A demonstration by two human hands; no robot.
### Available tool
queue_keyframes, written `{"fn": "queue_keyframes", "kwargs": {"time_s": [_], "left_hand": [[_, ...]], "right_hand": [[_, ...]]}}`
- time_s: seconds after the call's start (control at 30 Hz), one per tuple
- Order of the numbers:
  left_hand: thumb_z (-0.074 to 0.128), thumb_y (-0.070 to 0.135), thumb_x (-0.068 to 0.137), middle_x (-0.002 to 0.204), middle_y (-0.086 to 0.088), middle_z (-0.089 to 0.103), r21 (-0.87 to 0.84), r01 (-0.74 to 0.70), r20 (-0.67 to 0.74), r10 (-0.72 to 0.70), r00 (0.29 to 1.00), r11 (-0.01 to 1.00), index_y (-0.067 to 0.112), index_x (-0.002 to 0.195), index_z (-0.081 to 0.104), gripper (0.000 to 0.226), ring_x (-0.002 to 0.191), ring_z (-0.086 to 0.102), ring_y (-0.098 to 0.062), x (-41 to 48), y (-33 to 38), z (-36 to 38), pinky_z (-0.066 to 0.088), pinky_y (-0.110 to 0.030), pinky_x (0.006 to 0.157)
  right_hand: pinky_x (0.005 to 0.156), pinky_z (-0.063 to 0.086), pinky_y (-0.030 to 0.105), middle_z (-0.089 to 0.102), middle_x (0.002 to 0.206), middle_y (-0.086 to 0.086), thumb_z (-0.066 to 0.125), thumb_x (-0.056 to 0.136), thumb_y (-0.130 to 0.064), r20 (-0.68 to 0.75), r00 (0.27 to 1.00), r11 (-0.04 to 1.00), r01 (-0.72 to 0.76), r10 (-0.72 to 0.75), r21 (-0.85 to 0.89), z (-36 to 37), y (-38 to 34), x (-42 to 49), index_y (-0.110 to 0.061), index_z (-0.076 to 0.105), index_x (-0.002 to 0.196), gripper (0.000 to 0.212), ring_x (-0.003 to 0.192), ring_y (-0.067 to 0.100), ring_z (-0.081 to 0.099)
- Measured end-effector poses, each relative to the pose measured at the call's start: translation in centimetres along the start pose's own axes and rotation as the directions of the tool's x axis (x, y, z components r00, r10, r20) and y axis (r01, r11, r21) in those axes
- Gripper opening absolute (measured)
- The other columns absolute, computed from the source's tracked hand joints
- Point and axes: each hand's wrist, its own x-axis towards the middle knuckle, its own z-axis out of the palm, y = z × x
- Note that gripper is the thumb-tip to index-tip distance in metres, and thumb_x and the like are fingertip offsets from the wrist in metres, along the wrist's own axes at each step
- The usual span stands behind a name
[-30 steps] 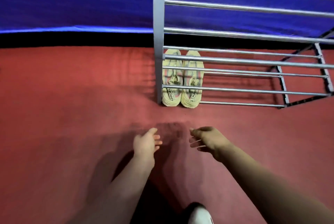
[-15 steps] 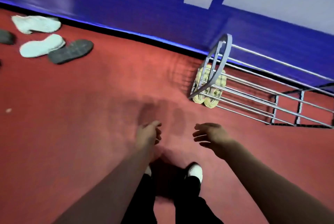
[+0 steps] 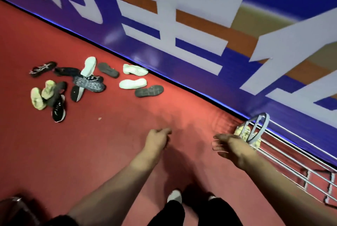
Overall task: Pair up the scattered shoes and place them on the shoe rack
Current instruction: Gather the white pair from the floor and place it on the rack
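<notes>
Several loose shoes lie in a heap on the red floor at the left, among them a white shoe, a dark upturned sole, a black trainer and a pale yellow-green shoe. The metal shoe rack stands at the right along the blue wall, with a yellow pair on its lowest shelf. My left hand and my right hand hang in front of me over bare floor, fingers loosely curled, holding nothing. The right hand is just left of the rack's end.
A blue wall with large white lettering runs diagonally behind the shoes and rack. My feet in white socks stand below my hands. A small scrap lies on the floor. A dark object sits at the bottom left corner.
The view has swung left and pulled back from the rack, bringing the heap of scattered shoes into sight. Both hands stay empty in front of me.
</notes>
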Motion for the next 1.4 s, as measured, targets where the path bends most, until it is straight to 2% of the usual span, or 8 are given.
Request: {"fn": "queue_keyframes", "kwargs": {"time_s": [0.1, 0.37, 0.5, 0.77, 0.93, 1.13, 1.3, 1.4], "left_hand": [[0.058, 0.013, 0.086, 0.051, -0.005, 0.05, -0.044, -0.024, -0.025, 0.023, 0.999, 0.999, 0.009, 0.073, 0.061, 0.014, 0.04, 0.038, -0.016, -1.4, 2.3, -3.0, 0.026, -0.017, 0.04], [0.058, 0.019, 0.087, 0.054, -0.005, 0.048, -0.192, -0.024, -0.126, 0.0, 0.992, 0.981, 0.011, 0.079, 0.06, 0.012, 0.038, 0.036, -0.013, -2.3, 7.2, -8.3, 0.023, -0.017, 0.042], [0.059, 0.019, 0.087, 0.055, -0.006, 0.048, -0.275, -0.034, -0.201, -0.023, 0.979, 0.961, 0.01, 0.079, 0.059, 0.012, 0.039, 0.037, -0.014, -1.6, 10.2, -10.5, 0.025, -0.017, 0.043], [0.061, 0.024, 0.089, 0.056, -0.006, 0.051, -0.373, -0.098, -0.299, -0.019, 0.954, 0.923, 0.008, 0.079, 0.061, 0.019, 0.043, 0.04, -0.016, -0.6, 12.6, -18.6, 0.03, -0.018, 0.045], [0.061, 0.025, 0.088, 0.056, -0.005, 0.053, -0.45, -0.093, -0.32, -0.064, 0.945, 0.888, 0.008, 0.085, 0.063, 0.017, 0.041, 0.042, -0.015, 2.3, 13.2, -25.7, 0.031, -0.016, 0.045], [0.059, 0.025, 0.088, 0.054, -0.003, 0.052, -0.454, -0.054, -0.28, -0.084, 0.956, 0.89, 0.012, 0.075, 0.06, 0.019, 0.036, 0.041, -0.012, 8.0, 16.2, -34.7, 0.026, -0.017, 0.048], [0.059, 0.026, 0.088, 0.043, 0.003, 0.05, -0.428, -0.027, -0.241, -0.086, 0.967, 0.903, 0.014, 0.071, 0.058, 0.021, 0.036, 0.041, -0.011, 12.1, 19.6, -39.6, 0.026, -0.016, 0.048], [0.058, 0.027, 0.088, 0.047, 0.002, 0.052, -0.378, -0.016, -0.2, -0.065, 0.978, 0.926, 0.015, 0.074, 0.059, 0.019, 0.04, 0.044, -0.013, 14.0, 21.6, -41.6, 0.029, -0.017, 0.047]], "right_hand": [[0.058, 0.041, 0.025, 0.069, 0.06, 0.0, 0.058, 0.091, -0.024, 0.01, 1.0, 0.999, 0.023, -0.022, -0.037, 1.4, -3.1, -1.0, -0.015, 0.062, 0.088, 0.01, 0.05, 0.011, 0.063], [0.058, 0.043, 0.025, 0.065, 0.078, 0.007, 0.057, 0.092, -0.024, 0.154, 0.988, 0.996, 0.038, -0.026, -0.078, 6.7, -10.8, -0.3, -0.013, 0.06, 0.092, 0.011, 0.056, 0.015, 0.063], [0.06, 0.04, 0.027, 0.062, 0.078, 0.008, 0.054, 0.093, -0.022, 0.248, 0.969, 0.989, 0.031, 0.006, -0.143, 11.0, -14.2, 1.2, -0.012, 0.058, 0.087, 0.012, 0.065, 0.02, 0.059], [0.054, 0.038, 0.023, 0.063, 0.074, 0.004, 0.052, 0.094, -0.024, 0.305, 0.951, 0.948, 0.052, 0.049, -0.315, 21.0, -19.8, 3.8, -0.014, 0.056, 0.087, 0.013, 0.057, 0.015, 0.058], [0.054, 0.037, 0.023, 0.062, 0.068, 0.002, 0.053, 0.094, -0.026, 0.289, 0.956, 0.936, 0.056, 0.05, -0.348, 28.6, -22.8, 4.4, -0.014, 0.056, 0.084, 0.016, 0.046, 0.01, 0.059], [0.058, 0.04, 0.025, 0.063, 0.073, 0.005, 0.053, 0.094, -0.026, 0.241, 0.97, 0.935, 0.112, -0.029, -0.338, 36.8, -25.8, 5.0, -0.016, 0.058, 0.092, 0.011, 0.062, 0.017, 0.06], [0.062, 0.039, 0.027, 0.063, 0.073, 0.004, 0.051, 0.094, -0.023, 0.196, 0.981, 0.961, 0.061, -0.007, -0.271, 41.1, -28.1, 6.3, -0.014, 0.058, 0.086, 0.014, 0.063, 0.017, 0.06], [0.063, 0.041, 0.028, 0.065, 0.077, 0.005, 0.052, 0.094, -0.022, 0.154, 0.988, 0.976, 0.029, 0.004, -0.217, 42.7, -29.7, 7.4, -0.013, 0.058, 0.087, 0.013, 0.066, 0.017, 0.059]]}}
